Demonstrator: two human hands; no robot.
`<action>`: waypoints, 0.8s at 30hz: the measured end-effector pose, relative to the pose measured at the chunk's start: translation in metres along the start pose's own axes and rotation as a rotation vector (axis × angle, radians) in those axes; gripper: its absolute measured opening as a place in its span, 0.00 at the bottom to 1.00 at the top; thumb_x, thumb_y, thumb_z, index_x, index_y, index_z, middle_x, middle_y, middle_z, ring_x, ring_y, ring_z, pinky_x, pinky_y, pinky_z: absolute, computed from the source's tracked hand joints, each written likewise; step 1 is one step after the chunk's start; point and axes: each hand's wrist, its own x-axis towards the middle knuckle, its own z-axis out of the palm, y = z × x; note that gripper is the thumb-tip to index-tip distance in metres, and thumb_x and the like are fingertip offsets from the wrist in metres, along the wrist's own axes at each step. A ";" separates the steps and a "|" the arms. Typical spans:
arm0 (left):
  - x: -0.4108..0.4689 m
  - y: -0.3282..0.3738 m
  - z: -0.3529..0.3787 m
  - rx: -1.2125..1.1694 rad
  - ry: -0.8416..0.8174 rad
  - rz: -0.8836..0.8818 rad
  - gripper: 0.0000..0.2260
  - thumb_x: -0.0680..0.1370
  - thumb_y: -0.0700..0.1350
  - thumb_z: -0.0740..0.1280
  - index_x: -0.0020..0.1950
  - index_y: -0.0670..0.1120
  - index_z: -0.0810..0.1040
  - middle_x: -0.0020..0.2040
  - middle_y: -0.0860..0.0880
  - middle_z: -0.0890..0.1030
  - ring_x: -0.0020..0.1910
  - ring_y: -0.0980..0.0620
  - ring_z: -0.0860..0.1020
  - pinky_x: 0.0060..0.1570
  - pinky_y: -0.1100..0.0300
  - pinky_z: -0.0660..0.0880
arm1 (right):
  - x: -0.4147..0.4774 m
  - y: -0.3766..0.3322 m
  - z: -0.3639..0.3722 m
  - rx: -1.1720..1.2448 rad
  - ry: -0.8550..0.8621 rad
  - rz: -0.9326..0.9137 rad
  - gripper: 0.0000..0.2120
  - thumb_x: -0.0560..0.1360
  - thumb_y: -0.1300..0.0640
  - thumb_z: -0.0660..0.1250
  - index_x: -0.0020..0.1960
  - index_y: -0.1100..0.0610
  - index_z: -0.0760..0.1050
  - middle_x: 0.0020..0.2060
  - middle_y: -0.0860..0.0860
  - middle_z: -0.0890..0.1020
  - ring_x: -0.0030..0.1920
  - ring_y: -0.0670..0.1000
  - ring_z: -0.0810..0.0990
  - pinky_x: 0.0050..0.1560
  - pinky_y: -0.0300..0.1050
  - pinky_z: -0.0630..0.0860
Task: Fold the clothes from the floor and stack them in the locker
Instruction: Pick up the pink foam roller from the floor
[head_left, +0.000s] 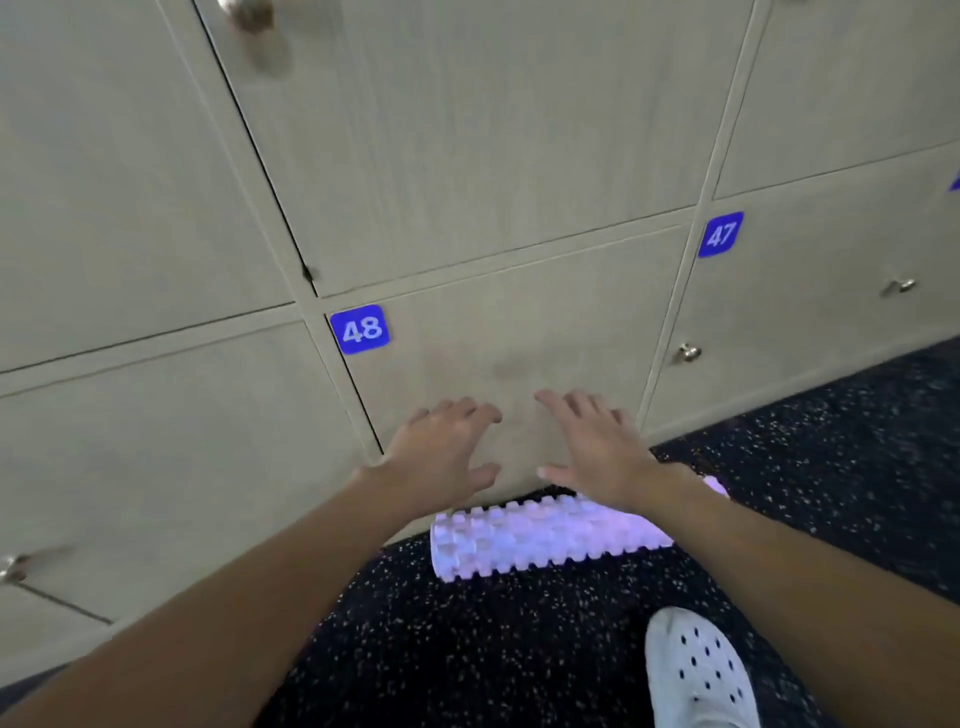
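Both my hands reach forward side by side, low in front of the shut door of locker 48 (519, 322). My left hand (441, 452) has its fingers spread and loosely bent, holding nothing. My right hand (597, 447) is likewise spread and empty, a short gap from the left. Whether the fingertips touch the door I cannot tell. No clothes show anywhere in this view.
A pale purple ridged foam roller (535, 540) lies on the dark speckled floor (467, 649) against the locker base, just below my hands. A white perforated clog (696, 670) stands at the bottom right. Locker 47 (810, 291) is to the right; small metal knobs (688, 353) stick out from the doors.
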 end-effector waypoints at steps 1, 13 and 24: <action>0.005 -0.001 0.024 -0.010 -0.055 -0.009 0.26 0.78 0.56 0.66 0.74 0.52 0.65 0.69 0.50 0.72 0.68 0.47 0.70 0.68 0.51 0.65 | -0.001 0.010 0.017 0.004 -0.038 0.006 0.39 0.75 0.43 0.68 0.78 0.48 0.50 0.67 0.52 0.66 0.69 0.55 0.63 0.67 0.55 0.62; 0.063 -0.014 0.207 -0.134 -0.339 0.004 0.40 0.72 0.65 0.71 0.78 0.51 0.59 0.78 0.51 0.63 0.76 0.47 0.62 0.76 0.50 0.55 | 0.014 0.088 0.167 -0.164 -0.372 0.026 0.45 0.71 0.40 0.71 0.78 0.50 0.50 0.74 0.53 0.60 0.75 0.55 0.58 0.75 0.64 0.51; 0.059 -0.015 0.214 -0.120 -0.352 -0.052 0.48 0.64 0.70 0.72 0.79 0.59 0.55 0.75 0.55 0.66 0.73 0.48 0.65 0.71 0.40 0.60 | 0.011 0.081 0.156 -0.194 -0.308 0.032 0.42 0.70 0.38 0.69 0.77 0.45 0.54 0.71 0.46 0.65 0.68 0.51 0.61 0.67 0.55 0.55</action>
